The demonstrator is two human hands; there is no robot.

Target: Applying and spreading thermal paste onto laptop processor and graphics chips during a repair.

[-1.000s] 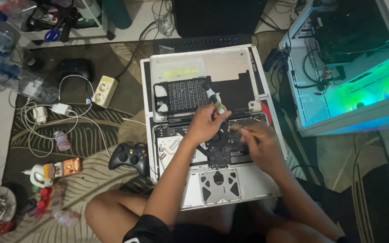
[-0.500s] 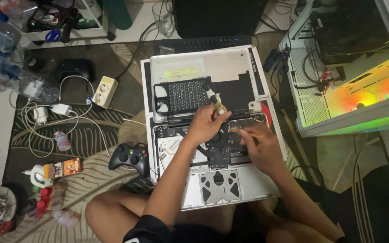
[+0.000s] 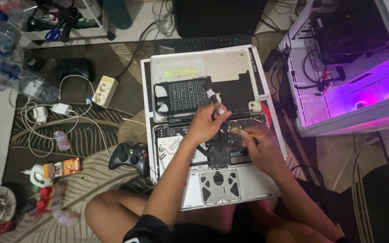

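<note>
Silver opened laptop (image 3: pixel 230 189) under both hands — left hand (image 3: pixel 205 123), right hand (image 3: pixel 260 146).

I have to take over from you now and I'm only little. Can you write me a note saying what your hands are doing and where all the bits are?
Left hand: holds a small brush-like tool, tip over the removed black part.
Right hand: pinches a thin stick-like tool over the circuit board.
Opened laptop lies on the rug in front of the crossed legs, its detached panel set above it.
Done: the laptop is open, insides exposed.
Left: it remains unassembled.
Nearby: game controller left of the laptop, lit computer case to the right.
</note>
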